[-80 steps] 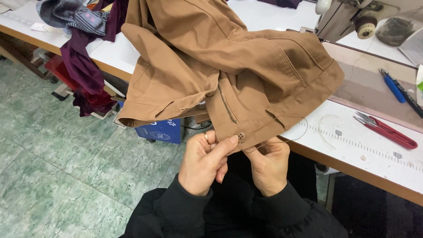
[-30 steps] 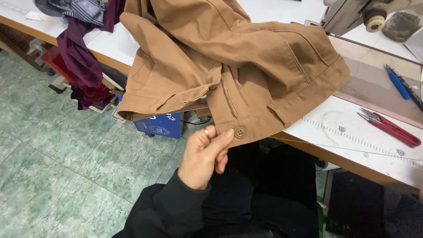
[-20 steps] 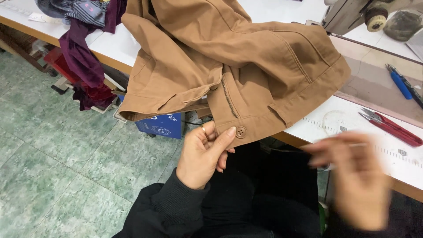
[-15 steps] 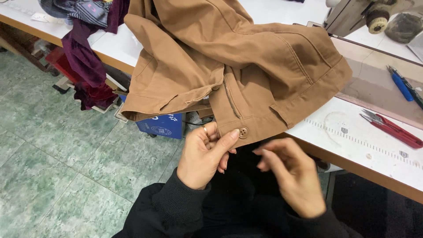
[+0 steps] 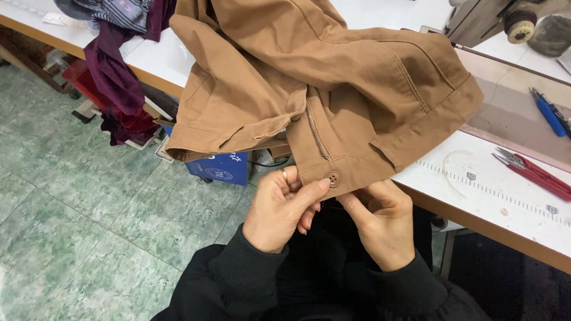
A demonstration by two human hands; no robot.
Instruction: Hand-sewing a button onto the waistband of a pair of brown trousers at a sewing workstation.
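A: Step in hand?
B: Button [image 5: 334, 178] on brown trousers [image 5: 333, 89], hung over worktop [image 5: 505, 196] edge. Waistband pinched in left hand [image 5: 279, 208] grip; right hand [image 5: 380, 223] grip closed beneath.
A: Next?
B: Likely steadier hold needed at the button.

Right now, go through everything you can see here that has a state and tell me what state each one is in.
Brown trousers: crumpled on the table, waistband hanging over the edge, fly unzipped.
Button: on the waistband, unfastened.
Left hand: pinching the waistband beside the button.
Right hand: fingers at the waistband edge under the button.
Red snips: lying flat on the table, untouched.
Blue pen: lying untouched.
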